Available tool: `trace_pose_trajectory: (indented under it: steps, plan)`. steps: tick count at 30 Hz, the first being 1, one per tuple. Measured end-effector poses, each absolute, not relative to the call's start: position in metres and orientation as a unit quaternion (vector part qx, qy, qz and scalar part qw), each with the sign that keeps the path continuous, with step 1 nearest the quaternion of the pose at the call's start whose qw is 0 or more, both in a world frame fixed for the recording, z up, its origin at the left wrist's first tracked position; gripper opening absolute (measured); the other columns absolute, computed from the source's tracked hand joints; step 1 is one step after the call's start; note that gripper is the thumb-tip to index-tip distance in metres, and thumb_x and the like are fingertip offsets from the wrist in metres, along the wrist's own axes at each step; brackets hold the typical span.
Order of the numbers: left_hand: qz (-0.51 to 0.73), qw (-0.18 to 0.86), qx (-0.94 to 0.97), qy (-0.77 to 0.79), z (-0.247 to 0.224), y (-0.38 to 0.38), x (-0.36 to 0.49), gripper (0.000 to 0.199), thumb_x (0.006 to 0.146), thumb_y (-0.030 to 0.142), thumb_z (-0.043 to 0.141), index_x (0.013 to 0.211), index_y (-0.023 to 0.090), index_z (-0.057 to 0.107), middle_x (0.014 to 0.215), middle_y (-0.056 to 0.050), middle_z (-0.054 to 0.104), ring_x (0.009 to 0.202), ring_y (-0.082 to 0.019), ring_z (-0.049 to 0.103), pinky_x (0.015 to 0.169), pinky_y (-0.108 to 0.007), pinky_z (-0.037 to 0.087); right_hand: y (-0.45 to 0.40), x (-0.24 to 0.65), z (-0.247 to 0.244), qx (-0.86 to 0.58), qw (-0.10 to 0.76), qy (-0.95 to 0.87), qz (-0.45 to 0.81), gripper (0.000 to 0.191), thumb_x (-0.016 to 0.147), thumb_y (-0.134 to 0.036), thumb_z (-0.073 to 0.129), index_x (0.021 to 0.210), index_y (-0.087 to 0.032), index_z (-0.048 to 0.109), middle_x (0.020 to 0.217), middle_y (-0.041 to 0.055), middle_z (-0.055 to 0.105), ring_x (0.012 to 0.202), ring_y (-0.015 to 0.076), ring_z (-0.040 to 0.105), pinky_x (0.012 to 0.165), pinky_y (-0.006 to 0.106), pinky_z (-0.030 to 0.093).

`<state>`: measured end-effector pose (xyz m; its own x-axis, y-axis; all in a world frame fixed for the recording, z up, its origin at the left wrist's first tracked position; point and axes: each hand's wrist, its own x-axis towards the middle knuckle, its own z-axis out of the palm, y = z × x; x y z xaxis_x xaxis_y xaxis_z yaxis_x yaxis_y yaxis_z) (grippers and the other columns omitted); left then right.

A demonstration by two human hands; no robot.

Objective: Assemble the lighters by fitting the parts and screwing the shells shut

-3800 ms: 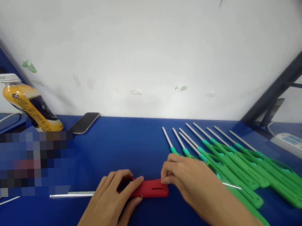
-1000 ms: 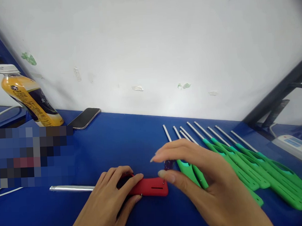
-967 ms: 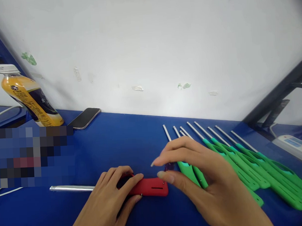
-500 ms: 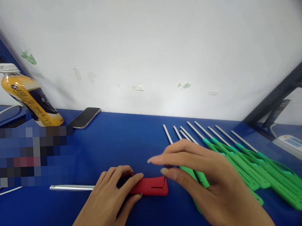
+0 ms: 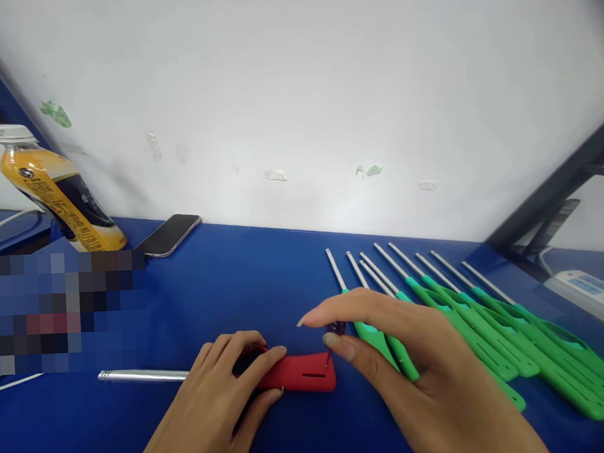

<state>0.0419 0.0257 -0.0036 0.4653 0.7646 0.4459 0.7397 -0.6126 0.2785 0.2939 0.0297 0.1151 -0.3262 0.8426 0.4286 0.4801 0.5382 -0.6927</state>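
A red lighter-like tool (image 5: 308, 373) lies on the blue table, its metal tube pointing left. My left hand (image 5: 223, 383) is closed round its middle, pressing it to the table. Just right of the red end, my right hand (image 5: 413, 362) pinches a small dark round piece (image 5: 336, 328) between thumb and fingers. A thin metal tip shows below the thumb, at the end of the red handle. Part of the dark piece is hidden by my fingers.
Several green lighters (image 5: 528, 357) with metal tubes lie at the right. A phone (image 5: 172, 235) and a yellow bottle (image 5: 63, 197) stand near the wall at the left. A white device (image 5: 592, 294) is at the far right.
The fingers of my right hand have shifted slightly, and more of the dark piece shows. My left hand and the red tool have stayed in place.
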Motion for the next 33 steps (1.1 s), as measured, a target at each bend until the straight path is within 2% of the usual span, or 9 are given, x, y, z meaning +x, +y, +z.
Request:
trace_pose_trajectory:
  steps: [3,6,12,16,18,21,23,28,33]
  plan:
    - [0.263,0.028,0.855,0.446,-0.004,0.026,0.042,0.038,0.109,0.033,0.058,0.146,0.039,0.058,0.130,-0.004,0.064,0.109,-0.026,0.065,0.089,-0.041,0.057,0.030,0.292,0.117,-0.416,0.405,-0.778,0.240,0.013,0.099,-0.023,0.075,0.101,-0.036,0.077,0.108,-0.0056,0.078,0.104,0.0157,0.077,0.090,0.023,0.060]
    - [0.258,0.029,0.856,0.447,-0.003,0.026,0.042,0.037,0.109,0.034,0.058,0.146,0.039,0.058,0.130,-0.004,0.064,0.108,-0.025,0.065,0.089,-0.041,0.057,0.032,0.294,0.118,-0.394,0.398,-0.786,0.261,0.013,0.098,-0.022,0.077,0.094,-0.034,0.079,0.097,-0.0049,0.077,0.096,0.0147,0.076,0.082,0.021,0.060]
    - [0.267,0.016,0.859,0.436,-0.001,0.026,0.043,0.038,0.109,0.033,0.058,0.147,0.036,0.057,0.128,-0.004,0.064,0.107,-0.025,0.064,0.088,-0.040,0.057,0.033,0.296,0.112,-0.417,0.387,-0.794,0.215,0.034,0.104,-0.019,0.066,0.126,-0.044,0.072,0.118,-0.0129,0.081,0.107,0.0097,0.076,0.099,0.019,0.056]
    - [0.263,0.017,0.860,0.437,-0.001,0.027,0.043,0.036,0.109,0.033,0.057,0.145,0.037,0.058,0.128,-0.003,0.064,0.107,-0.025,0.063,0.088,-0.040,0.057,0.033,0.295,0.112,-0.413,0.398,-0.792,0.211,0.018,0.099,-0.026,0.076,0.111,-0.039,0.075,0.109,-0.0098,0.078,0.098,0.0090,0.076,0.090,0.016,0.058]
    - [0.266,0.016,0.860,0.434,-0.001,0.027,0.043,0.036,0.109,0.032,0.057,0.145,0.037,0.058,0.128,-0.003,0.064,0.107,-0.025,0.063,0.088,-0.039,0.057,0.034,0.295,0.112,-0.408,0.400,-0.794,0.207,0.019,0.099,-0.022,0.075,0.108,-0.038,0.076,0.105,-0.0089,0.076,0.093,0.0078,0.075,0.084,0.014,0.058]
    - [0.268,0.012,0.858,0.439,-0.001,0.028,0.044,0.038,0.109,0.032,0.057,0.147,0.036,0.057,0.129,-0.004,0.063,0.108,-0.025,0.063,0.089,-0.039,0.056,0.035,0.296,0.111,-0.410,0.401,-0.799,0.182,0.035,0.105,-0.013,0.061,0.126,-0.040,0.073,0.117,-0.0094,0.079,0.106,0.0076,0.076,0.092,0.014,0.057]
    - [0.264,0.009,0.857,0.442,-0.002,0.028,0.044,0.038,0.109,0.032,0.057,0.148,0.037,0.056,0.130,-0.004,0.063,0.109,-0.025,0.062,0.090,-0.040,0.055,0.034,0.295,0.109,-0.417,0.401,-0.797,0.175,0.036,0.106,-0.014,0.059,0.130,-0.039,0.069,0.124,-0.0103,0.079,0.114,0.0080,0.075,0.097,0.015,0.056]
    - [0.267,0.017,0.858,0.439,-0.004,0.026,0.043,0.037,0.110,0.034,0.056,0.147,0.037,0.056,0.130,-0.004,0.062,0.109,-0.025,0.062,0.089,-0.039,0.055,0.034,0.293,0.107,-0.418,0.392,-0.796,0.193,0.030,0.104,-0.013,0.061,0.118,-0.038,0.067,0.113,-0.0134,0.078,0.103,0.0056,0.075,0.092,0.013,0.054]
    - [0.268,0.004,0.856,0.442,-0.004,0.025,0.042,0.037,0.110,0.035,0.057,0.147,0.036,0.057,0.132,-0.004,0.062,0.112,-0.025,0.062,0.091,-0.040,0.054,0.035,0.296,0.105,-0.442,0.396,-0.795,0.125,0.039,0.110,-0.015,0.047,0.134,-0.043,0.061,0.112,-0.0086,0.074,0.094,0.0080,0.072,0.083,0.018,0.055]
